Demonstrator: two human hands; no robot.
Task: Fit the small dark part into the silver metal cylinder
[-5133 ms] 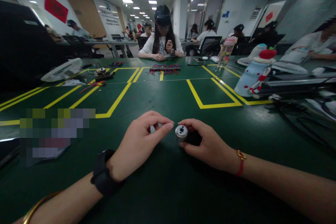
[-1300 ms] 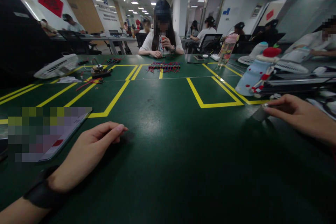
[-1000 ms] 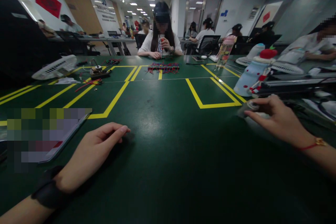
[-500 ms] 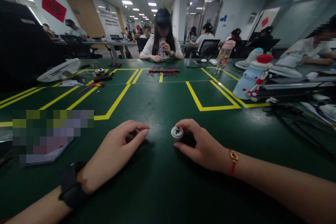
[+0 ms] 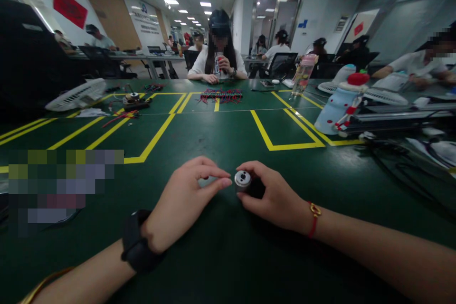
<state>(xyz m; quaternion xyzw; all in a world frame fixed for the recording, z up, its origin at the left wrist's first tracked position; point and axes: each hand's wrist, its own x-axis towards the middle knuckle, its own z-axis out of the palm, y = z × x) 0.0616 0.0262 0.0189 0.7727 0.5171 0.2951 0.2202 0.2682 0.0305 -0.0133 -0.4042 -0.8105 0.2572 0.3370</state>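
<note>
A small round metal cylinder [image 5: 242,179] stands upright on the green table [image 5: 213,256], its flat top with dark holes facing up. My right hand [image 5: 265,187] is wrapped round its right side, thumb in front and index finger behind. Just left of the cylinder is my left hand [image 5: 195,190], thumb and index fingertips nearly pressed together in a pinch. Anything between those fingertips is too small to make out. The pinch stands a little apart from the cylinder.
Yellow tape [image 5: 156,137] marks the table. Red and blue wired parts [image 5: 221,96] lie at the far side, near a seated person [image 5: 221,64]. At the right are a blue bottle [image 5: 333,109], a clear bottle [image 5: 303,76] and black cables [image 5: 399,171]. A white fan [image 5: 76,96] lies left.
My left hand has moved right, close to the cylinder, and its fingertips have come together. The small piece on the cylinder's top no longer shows there. My right hand has barely moved.
</note>
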